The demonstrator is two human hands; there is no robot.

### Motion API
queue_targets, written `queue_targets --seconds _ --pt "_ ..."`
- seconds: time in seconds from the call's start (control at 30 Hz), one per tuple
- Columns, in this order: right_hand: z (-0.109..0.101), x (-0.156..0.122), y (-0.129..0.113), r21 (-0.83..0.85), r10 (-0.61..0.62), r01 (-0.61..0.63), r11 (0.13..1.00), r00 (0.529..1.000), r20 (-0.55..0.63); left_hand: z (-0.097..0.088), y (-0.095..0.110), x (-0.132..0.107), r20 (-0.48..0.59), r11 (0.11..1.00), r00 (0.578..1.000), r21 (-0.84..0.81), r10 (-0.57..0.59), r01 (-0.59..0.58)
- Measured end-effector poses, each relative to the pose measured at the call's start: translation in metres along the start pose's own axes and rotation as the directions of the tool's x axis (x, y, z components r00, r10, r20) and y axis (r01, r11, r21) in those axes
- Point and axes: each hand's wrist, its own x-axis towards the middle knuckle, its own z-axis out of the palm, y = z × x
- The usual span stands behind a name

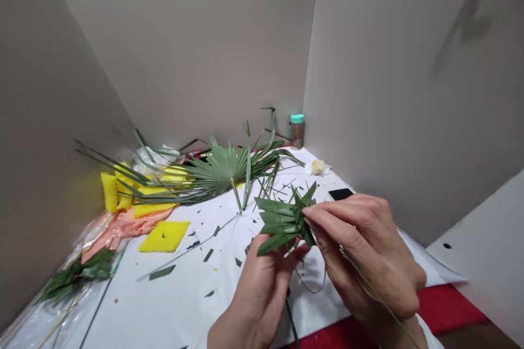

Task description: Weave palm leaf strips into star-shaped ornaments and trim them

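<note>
A woven palm-leaf piece (282,219) with several pointed green tips is held up over the table, in front of me. From below and behind, my left hand (262,289) grips its base, fingers closed around it. My right hand (368,256) pinches the piece at its right side between thumb and index finger. A thin green leaf strip (368,283) runs down past the right hand, and another strip (291,322) hangs below the piece. The left fingertips are partly hidden by the leaves.
A large fan palm leaf (225,166) lies at the back of the white table (164,311), with leaf scraps around. Yellow foam netting (164,236), pink cloth (126,229) and a leaf bundle (88,272) are at left. A bottle (297,132) and phone (340,194) are at right.
</note>
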Motion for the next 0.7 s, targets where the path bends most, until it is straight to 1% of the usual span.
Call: queue_targets --seconds 0.07,0.13,0.2,0.27,0.33,0.37,0.43,0.53,0.57,0.6,0.67,0.7 --pt "-0.003 -0.007 0.002 -0.040 0.024 -0.022 0.999 0.999 0.040 -0.006 -0.004 -0.003 -0.029 0.999 0.999 0.007 0.045 -0.045" --pt "-0.005 -0.013 0.002 -0.057 0.043 -0.040 0.998 0.997 0.064 -0.010 -0.007 -0.007 0.000 0.996 0.996 -0.014 0.086 -0.086" --pt "-0.006 -0.018 0.002 -0.065 0.081 -0.076 0.995 0.994 0.075 -0.012 -0.009 -0.011 0.047 0.988 0.990 -0.090 0.130 -0.126" --pt "-0.005 -0.022 0.002 -0.088 0.166 -0.156 0.984 0.979 0.119 -0.013 -0.012 -0.012 0.064 0.971 0.986 -0.194 0.155 -0.140" --pt "-0.004 -0.024 0.001 -0.129 0.267 -0.246 0.961 0.945 0.189 -0.014 -0.016 -0.010 0.054 0.961 0.989 -0.250 0.136 -0.118" --pt "-0.004 -0.025 0.001 -0.149 0.308 -0.280 0.948 0.927 0.215 -0.015 -0.016 -0.007 0.052 0.964 0.992 -0.250 0.111 -0.095" --pt "-0.003 -0.024 0.002 -0.171 0.358 -0.323 0.931 0.901 0.245 -0.017 -0.015 -0.002 0.054 0.980 0.998 -0.197 0.040 -0.029" --pt "-0.006 -0.023 0.008 -0.173 0.396 -0.362 0.916 0.884 0.247 -0.019 -0.007 0.005 0.047 0.996 0.998 -0.074 -0.046 0.050" --pt "-0.008 -0.024 0.012 -0.157 0.370 -0.337 0.928 0.882 0.291 -0.019 -0.004 0.007 0.038 0.997 0.997 -0.039 -0.063 0.065" --pt "-0.011 -0.025 0.015 -0.134 0.318 -0.289 0.948 0.882 0.347 -0.019 -0.001 0.008 0.030 0.997 0.997 -0.006 -0.073 0.073" --pt "-0.018 -0.029 0.022 -0.072 0.167 -0.150 0.986 0.883 0.438 -0.018 0.004 0.010 0.021 0.994 0.997 0.071 -0.079 0.078" --pt "-0.022 -0.032 0.024 -0.038 0.097 -0.090 0.995 0.887 0.451 -0.017 0.006 0.010 0.013 0.991 0.997 0.111 -0.076 0.074"
